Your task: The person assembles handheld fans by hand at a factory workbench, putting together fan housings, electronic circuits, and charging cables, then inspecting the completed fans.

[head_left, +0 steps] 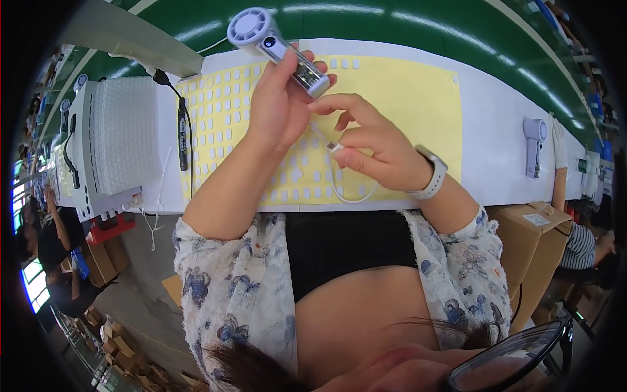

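Observation:
Above the far left part of a yellow sheet, my left hand is closed around the handle of a pale lavender handheld fan. The fan tilts, its round head toward the upper left and its base toward my right hand; a see-through section shows along the handle. My right hand pinches the plug of a white USB cable between thumb and finger, just below the fan's base and apart from it. From there the cable loops down over the sheet. Several small white oval pieces lie in rows on the sheet.
A second lavender fan lies at the right of the white table. Bubble wrap covers a case at left, beside a black marker. A green surface runs behind. A cardboard box and another person's arm are at right.

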### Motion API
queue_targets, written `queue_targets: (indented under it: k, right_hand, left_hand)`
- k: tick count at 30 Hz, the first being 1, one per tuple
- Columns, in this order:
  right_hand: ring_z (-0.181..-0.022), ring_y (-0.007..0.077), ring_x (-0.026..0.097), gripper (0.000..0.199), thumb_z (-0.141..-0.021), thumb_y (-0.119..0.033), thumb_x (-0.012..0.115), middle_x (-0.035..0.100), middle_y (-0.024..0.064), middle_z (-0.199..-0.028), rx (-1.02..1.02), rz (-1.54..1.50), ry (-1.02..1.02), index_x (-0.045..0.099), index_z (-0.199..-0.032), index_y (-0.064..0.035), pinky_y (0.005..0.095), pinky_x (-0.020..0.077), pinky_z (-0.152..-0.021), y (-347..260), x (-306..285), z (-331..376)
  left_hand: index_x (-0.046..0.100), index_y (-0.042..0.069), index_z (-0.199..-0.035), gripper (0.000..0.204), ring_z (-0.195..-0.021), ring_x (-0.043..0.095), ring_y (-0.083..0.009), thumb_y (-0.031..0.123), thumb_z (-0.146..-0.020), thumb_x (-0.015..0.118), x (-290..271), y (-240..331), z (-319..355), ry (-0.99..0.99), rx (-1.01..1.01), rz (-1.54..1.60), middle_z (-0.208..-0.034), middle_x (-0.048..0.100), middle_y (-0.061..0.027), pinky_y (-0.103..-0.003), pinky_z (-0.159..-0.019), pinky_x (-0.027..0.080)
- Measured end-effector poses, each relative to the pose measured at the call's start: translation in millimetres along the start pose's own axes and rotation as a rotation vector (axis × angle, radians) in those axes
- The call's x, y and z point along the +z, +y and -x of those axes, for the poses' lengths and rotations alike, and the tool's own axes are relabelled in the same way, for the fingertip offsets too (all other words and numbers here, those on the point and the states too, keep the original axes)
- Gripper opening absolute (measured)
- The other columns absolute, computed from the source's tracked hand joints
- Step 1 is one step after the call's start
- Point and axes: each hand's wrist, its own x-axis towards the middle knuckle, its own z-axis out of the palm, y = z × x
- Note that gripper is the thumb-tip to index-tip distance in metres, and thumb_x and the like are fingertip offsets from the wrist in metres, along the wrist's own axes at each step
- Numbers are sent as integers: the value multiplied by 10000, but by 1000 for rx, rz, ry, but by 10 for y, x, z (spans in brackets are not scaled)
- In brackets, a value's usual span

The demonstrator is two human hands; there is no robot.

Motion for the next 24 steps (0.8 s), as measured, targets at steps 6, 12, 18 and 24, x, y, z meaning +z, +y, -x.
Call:
queue_targets:
  k: [6, 12, 18, 24]
  right_hand:
    - [-1105, 252, 511, 219, -903, -194, 559, 564, 124, -1220, 269, 183, 220, 643, -922, 7, 369, 387, -948, 170, -413, 34]
    - [-907, 175, 571, 343, -890, -180, 588, 578, 109, -1098, 221, -89, 328, 536, -1167, 16, 309, 477, -771, 84, -249, 25]
    - [-580, 81, 565, 453, -872, -184, 637, 564, 83, -897, 416, -481, 273, 448, -1223, 30, 199, 455, -465, 79, -111, 57]
    - [-548, 83, 554, 432, -866, -186, 642, 553, 67, -863, 362, -428, 275, 466, -1190, 39, 212, 464, -463, -7, -110, 64]
  left_hand:
    - [309, 52, -1278, 424, -869, 585, -215, 104, -910, 514, 93, -79, 211, -308, 45, -259, -1011, 527, -90, -366, -780, 501]
    - [257, 33, -1316, 507, -873, 578, -175, 50, -886, 524, 125, -174, 326, -524, -106, -510, -1020, 520, -96, -339, -788, 493]
    - [233, 26, -1337, 531, -899, 579, -159, 47, -897, 528, 183, -201, 384, -532, -213, -701, -1022, 514, -94, -324, -797, 489]
    - [205, 20, -1367, 561, -898, 584, -158, 55, -907, 524, 177, -155, 382, -588, -223, -684, -1042, 508, -88, -315, -799, 486]
